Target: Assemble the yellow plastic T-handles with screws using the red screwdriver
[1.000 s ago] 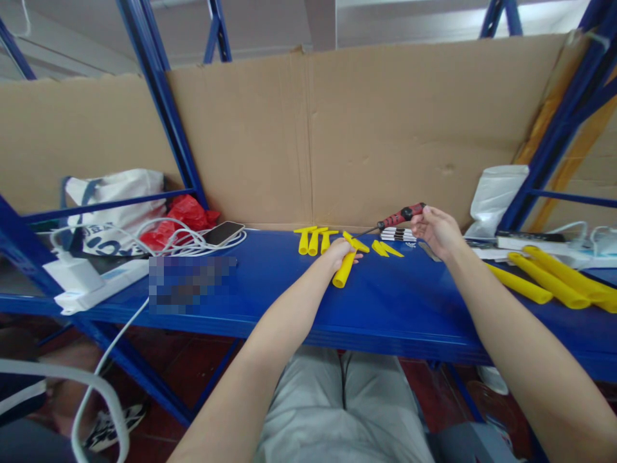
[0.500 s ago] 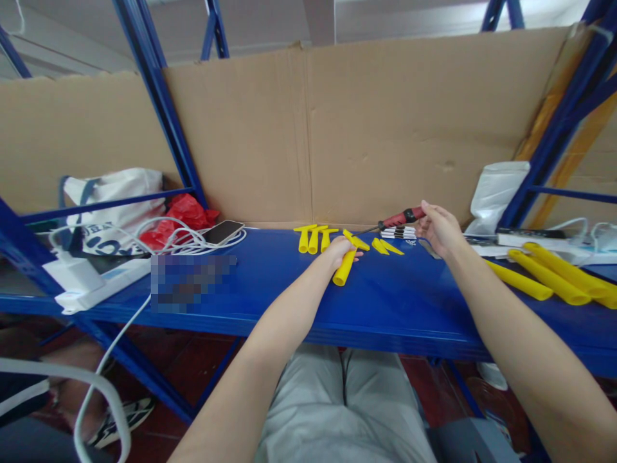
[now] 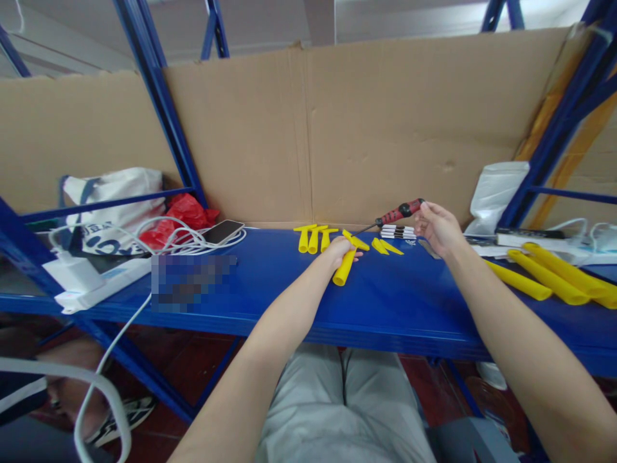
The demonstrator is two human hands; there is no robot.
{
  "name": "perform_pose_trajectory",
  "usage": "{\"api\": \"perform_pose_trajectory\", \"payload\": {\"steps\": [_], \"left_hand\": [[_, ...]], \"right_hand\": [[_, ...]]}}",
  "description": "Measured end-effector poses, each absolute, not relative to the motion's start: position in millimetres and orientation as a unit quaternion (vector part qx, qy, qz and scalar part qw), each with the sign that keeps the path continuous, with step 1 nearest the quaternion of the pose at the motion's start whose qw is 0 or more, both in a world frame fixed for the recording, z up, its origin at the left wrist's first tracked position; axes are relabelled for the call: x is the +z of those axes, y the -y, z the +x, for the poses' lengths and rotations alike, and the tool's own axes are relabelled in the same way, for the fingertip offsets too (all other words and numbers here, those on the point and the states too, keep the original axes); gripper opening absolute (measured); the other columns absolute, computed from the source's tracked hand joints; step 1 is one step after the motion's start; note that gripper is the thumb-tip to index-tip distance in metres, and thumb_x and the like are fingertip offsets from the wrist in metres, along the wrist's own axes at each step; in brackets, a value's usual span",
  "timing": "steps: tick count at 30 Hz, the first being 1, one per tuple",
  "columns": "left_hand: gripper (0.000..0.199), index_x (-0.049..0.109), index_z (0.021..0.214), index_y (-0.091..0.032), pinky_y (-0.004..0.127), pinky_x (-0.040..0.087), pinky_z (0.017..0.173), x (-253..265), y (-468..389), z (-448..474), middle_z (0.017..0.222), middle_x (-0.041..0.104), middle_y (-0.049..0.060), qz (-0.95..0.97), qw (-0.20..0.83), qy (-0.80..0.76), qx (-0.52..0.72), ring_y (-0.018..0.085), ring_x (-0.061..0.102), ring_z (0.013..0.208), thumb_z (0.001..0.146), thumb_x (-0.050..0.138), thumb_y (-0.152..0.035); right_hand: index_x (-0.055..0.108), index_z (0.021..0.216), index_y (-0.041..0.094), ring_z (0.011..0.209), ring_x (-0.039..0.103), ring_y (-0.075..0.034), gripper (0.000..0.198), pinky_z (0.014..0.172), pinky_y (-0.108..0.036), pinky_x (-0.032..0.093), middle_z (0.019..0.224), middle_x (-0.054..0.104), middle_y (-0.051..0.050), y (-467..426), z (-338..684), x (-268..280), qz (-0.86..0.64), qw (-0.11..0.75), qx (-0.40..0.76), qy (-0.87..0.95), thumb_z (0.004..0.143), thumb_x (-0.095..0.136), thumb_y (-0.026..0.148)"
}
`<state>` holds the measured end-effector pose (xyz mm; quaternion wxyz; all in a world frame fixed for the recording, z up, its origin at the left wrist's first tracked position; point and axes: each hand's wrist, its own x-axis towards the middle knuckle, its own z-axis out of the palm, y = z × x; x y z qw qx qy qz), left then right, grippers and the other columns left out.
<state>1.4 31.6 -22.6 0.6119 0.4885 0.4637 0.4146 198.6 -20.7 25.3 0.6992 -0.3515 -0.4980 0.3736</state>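
My left hand (image 3: pixel 337 252) is wrapped around a yellow tube (image 3: pixel 344 269), its open end facing me. Across the tube's far end lies a flat yellow strip (image 3: pixel 357 242). My right hand (image 3: pixel 439 226) pinches the butt of a red-and-black screwdriver (image 3: pixel 399 213) with its fingertips. The shaft points down and left at the strip; whether its tip touches a screw is too small to tell. Several similar yellow T-shaped pieces (image 3: pixel 313 240) stand left of my left hand. Loose yellow strips (image 3: pixel 380 246) lie to its right, near small black-and-white packets (image 3: pixel 398 232).
Several yellow tubes (image 3: pixel 549 276) lie at the right of the blue table (image 3: pixel 385 315). A white pouch (image 3: pixel 496 196) leans behind them. At the left are a phone (image 3: pixel 224 231), coiled white cables, a power strip (image 3: pixel 108 286) and a cloth bag (image 3: pixel 118 206). Cardboard (image 3: pixel 385 128) walls the back.
The screwdriver's handle end has risen and its grip shows more fully, with my right fingertips at its very end. My left hand and the yellow tube have stayed put.
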Motion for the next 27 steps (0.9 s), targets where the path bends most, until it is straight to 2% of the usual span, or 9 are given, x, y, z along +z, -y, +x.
{"api": "perform_pose_trajectory", "payload": {"steps": [6, 10, 15, 19, 22, 27], "left_hand": [[0.033, 0.048, 0.097, -0.016, 0.024, 0.049, 0.049, -22.0, -31.2, 0.8, 0.098, 0.062, 0.008, 0.494, 0.613, -0.462, 0.409, 0.013, 0.063, 0.058, 0.072, 0.045, 0.005], [0.035, 0.047, 0.099, -0.017, 0.025, 0.050, 0.051, -22.1, -31.0, 0.2, 0.100, 0.061, 0.008, 0.496, 0.606, -0.466, 0.412, 0.015, 0.065, 0.063, 0.071, 0.047, 0.005], [0.032, 0.048, 0.096, -0.015, 0.024, 0.049, 0.052, -21.9, -31.9, -0.4, 0.104, 0.061, 0.010, 0.502, 0.613, -0.458, 0.403, 0.014, 0.065, 0.063, 0.071, 0.045, 0.005], [0.031, 0.049, 0.097, -0.014, 0.023, 0.049, 0.050, -22.0, -32.1, -0.3, 0.104, 0.061, 0.010, 0.498, 0.616, -0.460, 0.402, 0.013, 0.064, 0.062, 0.072, 0.046, 0.004], [0.033, 0.049, 0.100, -0.015, 0.023, 0.048, 0.049, -22.4, -31.7, 0.0, 0.102, 0.062, 0.010, 0.495, 0.614, -0.459, 0.409, 0.014, 0.064, 0.061, 0.072, 0.049, 0.002], [0.036, 0.048, 0.102, -0.015, 0.022, 0.048, 0.047, -21.2, -29.6, -0.1, 0.104, 0.061, 0.011, 0.500, 0.610, -0.464, 0.403, 0.014, 0.064, 0.062, 0.072, 0.045, 0.005]], "right_hand": [[0.047, 0.065, 0.019, 0.039, 0.045, -0.006, 0.032, 0.034, -0.018, 0.036, 0.053, 0.049, 0.005, 17.9, 200.2, 23.2, -0.353, 0.716, 0.362, 0.482, 0.062, 0.072, 0.038], [0.046, 0.066, 0.020, 0.035, 0.042, -0.006, 0.032, 0.033, -0.019, 0.035, 0.046, 0.044, 0.007, 17.4, 200.2, 22.8, -0.362, 0.711, 0.365, 0.480, 0.063, 0.071, 0.040], [0.052, 0.070, 0.020, 0.031, 0.036, -0.005, 0.026, 0.032, -0.018, 0.031, 0.039, 0.038, 0.009, 18.1, 197.4, 23.4, -0.371, 0.710, 0.357, 0.481, 0.067, 0.067, 0.040], [0.056, 0.076, 0.020, 0.036, 0.041, -0.006, 0.018, 0.035, -0.017, 0.034, 0.044, 0.044, 0.007, 21.0, 196.1, 25.1, -0.363, 0.702, 0.375, 0.484, 0.071, 0.065, 0.034], [0.053, 0.072, 0.020, 0.041, 0.047, -0.006, 0.016, 0.037, -0.018, 0.037, 0.052, 0.051, 0.005, 22.0, 197.4, 25.5, -0.351, 0.691, 0.389, 0.499, 0.071, 0.064, 0.032], [0.053, 0.073, 0.019, 0.040, 0.045, -0.006, 0.020, 0.036, -0.018, 0.036, 0.052, 0.048, 0.006, 18.6, 199.8, 23.4, -0.353, 0.698, 0.372, 0.500, 0.069, 0.066, 0.034]]}}
